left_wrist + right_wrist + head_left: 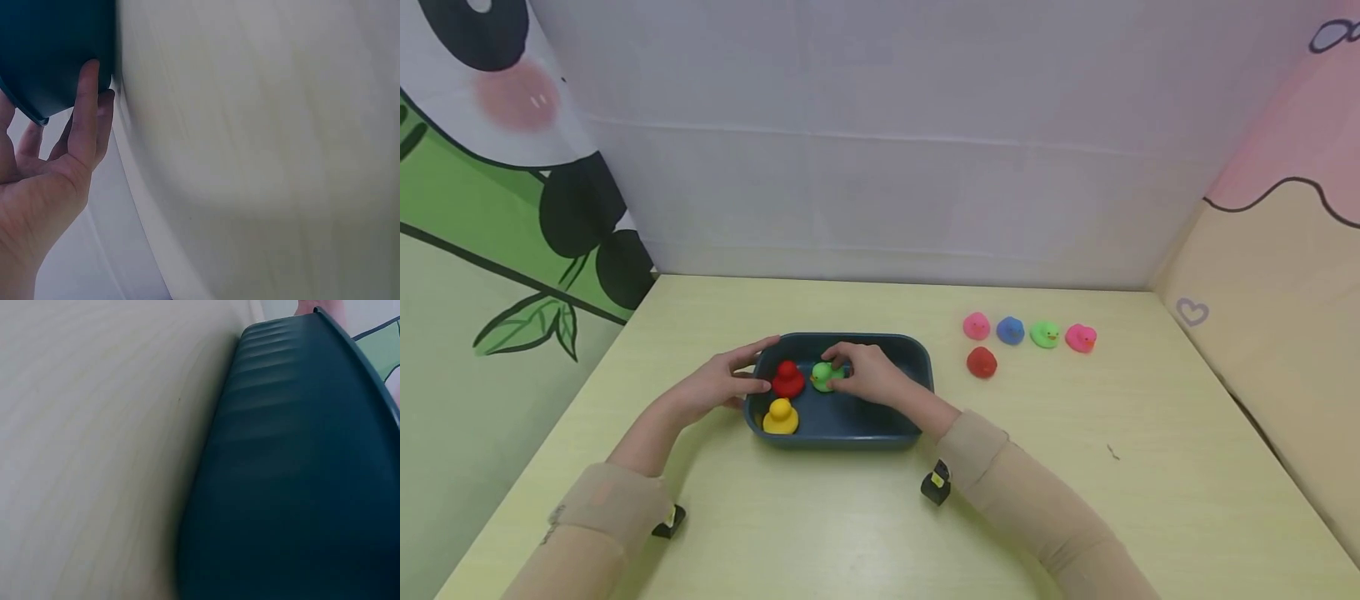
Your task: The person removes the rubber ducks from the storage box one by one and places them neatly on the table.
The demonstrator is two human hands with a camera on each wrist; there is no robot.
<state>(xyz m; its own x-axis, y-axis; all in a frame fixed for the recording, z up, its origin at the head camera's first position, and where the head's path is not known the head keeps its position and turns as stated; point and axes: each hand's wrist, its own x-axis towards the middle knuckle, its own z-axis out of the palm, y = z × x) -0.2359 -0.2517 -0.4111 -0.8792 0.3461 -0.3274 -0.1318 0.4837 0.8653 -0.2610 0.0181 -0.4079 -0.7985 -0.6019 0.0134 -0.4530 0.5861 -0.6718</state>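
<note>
A dark blue-green plastic tub [850, 442] stands on the table. Inside its left part are a red rubber duck [787, 381] and a yellow rubber duck [781, 417]. My right hand [871, 375] reaches over the tub and pinches a green rubber duck [823, 377] beside the red one; the right wrist view shows the tub's outer wall [281, 462] but not this duck. At the tub's left end, my left hand [724, 382] touches the rim and wall. Its fairly straight fingers [84, 125] lie against the outer wall in the left wrist view.
Right of the tub, a pink duck [977, 326], a blue duck [1011, 331], a green duck [1045, 335] and a darker pink duck [1081, 338] form a row. A red duck [982, 362] sits in front of them. Printed cloth walls [880, 200] border the table.
</note>
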